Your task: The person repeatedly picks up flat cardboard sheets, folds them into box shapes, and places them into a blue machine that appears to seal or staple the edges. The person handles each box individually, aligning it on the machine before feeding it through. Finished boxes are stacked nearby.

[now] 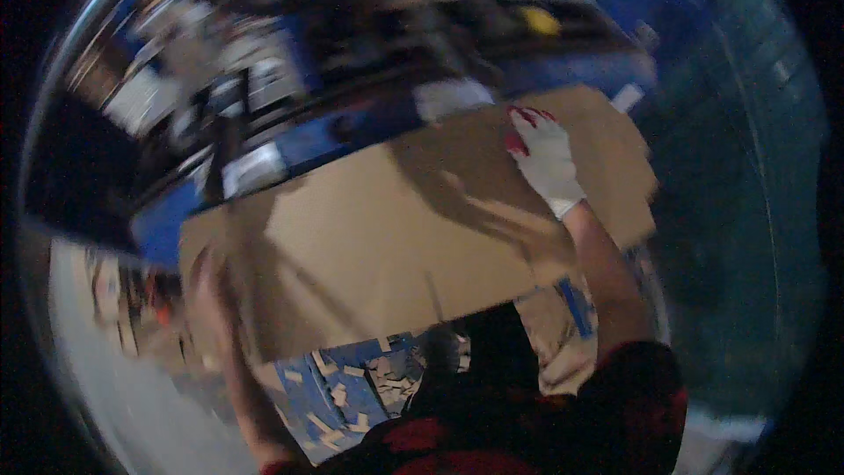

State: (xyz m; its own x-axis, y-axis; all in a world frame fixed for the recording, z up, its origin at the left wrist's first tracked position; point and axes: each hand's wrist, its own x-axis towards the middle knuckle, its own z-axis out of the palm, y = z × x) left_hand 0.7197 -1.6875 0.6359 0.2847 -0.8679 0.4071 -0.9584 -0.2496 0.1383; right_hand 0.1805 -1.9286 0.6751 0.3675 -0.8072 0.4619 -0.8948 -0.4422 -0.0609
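Note:
A large flat sheet of brown cardboard point(352, 237) spans the middle of the view, tilted so that its right end lies farther from me. My right hand point(547, 163), in a white glove with red fingertips, rests on the sheet's upper right part near the far edge. Its fingers look stretched out and slightly apart. At the sheet's left edge is my left hand point(211, 299), which seems bare. Motion blurs its fingers, so whether they grip the cardboard is unclear.
Beyond the cardboard runs a blue machine edge point(352, 136) with dark parts and whitish pieces, all blurred. Cardboard scraps point(396, 378) litter a blue surface below. More brown cardboard point(558, 343) lies under my right forearm. A dark green surface point(738, 193) stands at the right.

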